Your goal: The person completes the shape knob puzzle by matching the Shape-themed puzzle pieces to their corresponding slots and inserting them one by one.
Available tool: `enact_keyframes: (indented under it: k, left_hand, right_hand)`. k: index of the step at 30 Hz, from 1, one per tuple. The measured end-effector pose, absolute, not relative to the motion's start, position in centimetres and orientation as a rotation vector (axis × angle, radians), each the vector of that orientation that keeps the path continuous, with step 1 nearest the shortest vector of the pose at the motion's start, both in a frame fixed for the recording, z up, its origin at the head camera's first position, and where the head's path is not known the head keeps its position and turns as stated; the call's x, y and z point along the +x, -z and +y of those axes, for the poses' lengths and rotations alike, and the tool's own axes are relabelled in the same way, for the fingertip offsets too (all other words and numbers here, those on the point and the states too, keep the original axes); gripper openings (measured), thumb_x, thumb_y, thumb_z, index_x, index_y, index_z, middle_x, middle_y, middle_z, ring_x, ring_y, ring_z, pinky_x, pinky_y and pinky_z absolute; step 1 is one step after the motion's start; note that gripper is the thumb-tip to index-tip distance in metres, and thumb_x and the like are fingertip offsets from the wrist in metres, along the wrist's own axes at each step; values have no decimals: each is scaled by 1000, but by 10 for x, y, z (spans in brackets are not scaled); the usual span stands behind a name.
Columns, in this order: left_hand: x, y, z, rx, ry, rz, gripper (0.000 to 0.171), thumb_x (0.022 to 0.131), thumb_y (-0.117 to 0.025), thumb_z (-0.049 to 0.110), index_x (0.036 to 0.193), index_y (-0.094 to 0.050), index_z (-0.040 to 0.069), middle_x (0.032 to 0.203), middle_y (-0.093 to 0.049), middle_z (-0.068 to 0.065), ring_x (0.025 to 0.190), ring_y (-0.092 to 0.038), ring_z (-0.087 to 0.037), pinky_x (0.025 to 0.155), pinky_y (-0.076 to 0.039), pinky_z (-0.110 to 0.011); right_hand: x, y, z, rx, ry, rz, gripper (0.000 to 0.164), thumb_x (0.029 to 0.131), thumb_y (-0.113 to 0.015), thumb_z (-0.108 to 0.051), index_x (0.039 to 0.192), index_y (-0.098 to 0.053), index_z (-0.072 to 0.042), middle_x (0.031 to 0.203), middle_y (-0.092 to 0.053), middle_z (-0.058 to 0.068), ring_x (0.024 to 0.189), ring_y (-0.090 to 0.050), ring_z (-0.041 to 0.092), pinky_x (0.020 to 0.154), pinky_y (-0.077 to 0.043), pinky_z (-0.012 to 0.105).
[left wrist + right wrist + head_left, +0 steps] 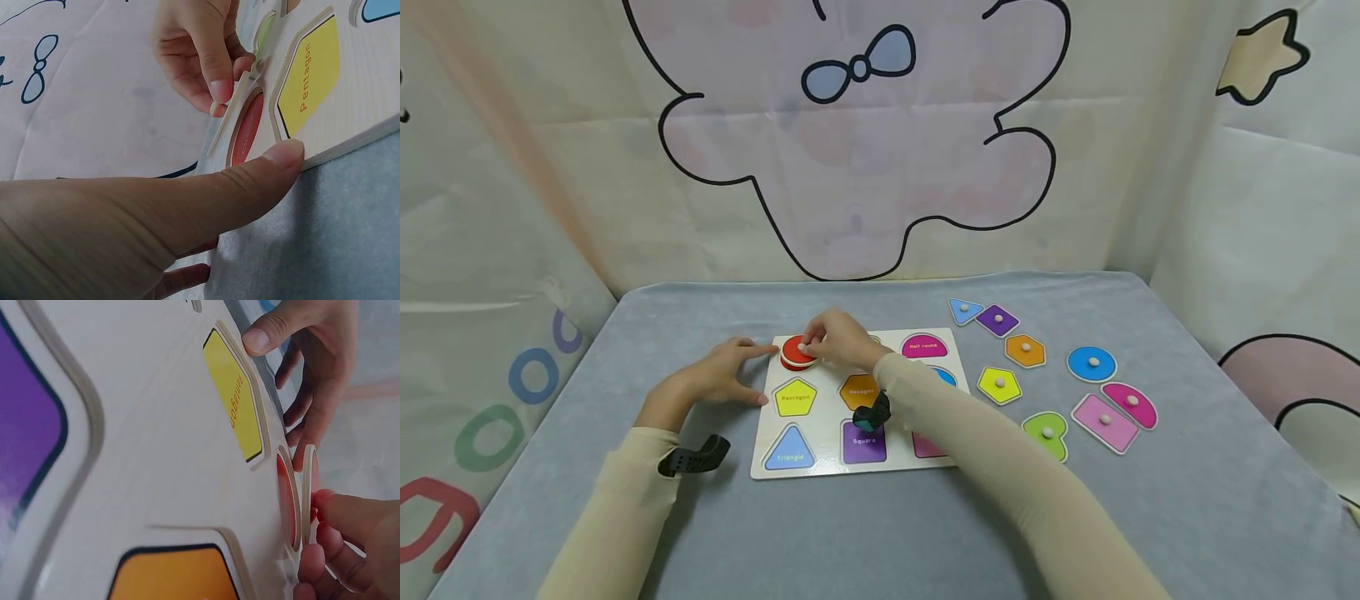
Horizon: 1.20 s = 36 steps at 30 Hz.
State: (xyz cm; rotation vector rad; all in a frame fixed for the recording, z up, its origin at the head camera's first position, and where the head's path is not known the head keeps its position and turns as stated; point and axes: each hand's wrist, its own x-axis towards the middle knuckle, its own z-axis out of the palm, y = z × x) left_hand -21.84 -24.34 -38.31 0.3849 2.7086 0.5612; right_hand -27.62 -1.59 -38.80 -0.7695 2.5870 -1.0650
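In the head view my right hand pinches the knob of a red round puzzle piece over the board's far left corner. The right wrist view shows this piece edge-on, close above the red round recess. My left hand rests at the left edge of the white wooden puzzle board, fingers extended. Its thumb presses the board's edge beside the yellow pentagon recess. My right forearm hides part of the board's right side.
Right of the board lie knobbed pieces: blue triangle, purple square, orange hexagon, yellow pentagon, blue oval, magenta half round, pink rectangle and green heart. A grey cloth covers the table.
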Motion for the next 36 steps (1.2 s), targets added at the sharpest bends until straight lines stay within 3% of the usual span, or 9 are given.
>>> enact_keyframes:
  k: [12, 28, 36]
  left_hand:
    - [-217, 382, -240, 438, -569, 2713, 91, 79, -86, 37, 154, -42, 11, 153, -33, -34, 140, -34, -53, 112, -33, -71]
    - [-212, 385, -242, 403, -579, 2714, 91, 79, -86, 39, 154, -42, 13, 155, -31, -33, 139, -32, -54, 110, -34, -72]
    - [-216, 385, -244, 423, -578, 2720, 92, 78, -87, 40, 154, -42, 12, 154, -31, -33, 138, -33, -54, 109, -35, -73]
  right_hand:
    - [-276, 396, -23, -674, 1009, 2621, 12, 94, -73, -22, 95, -76, -10, 76, -60, -1, 74, -52, 12, 65, -39, 19]
    - [-264, 401, -31, -651, 899, 2743, 15, 95, -71, -26, 90, -72, -13, 64, -50, -4, 66, -51, 12, 59, -34, 21]
    - [-267, 400, -31, -552, 1014, 2638, 11, 93, -74, -23, 90, -70, -13, 66, -51, -2, 66, -51, 13, 63, -38, 21]
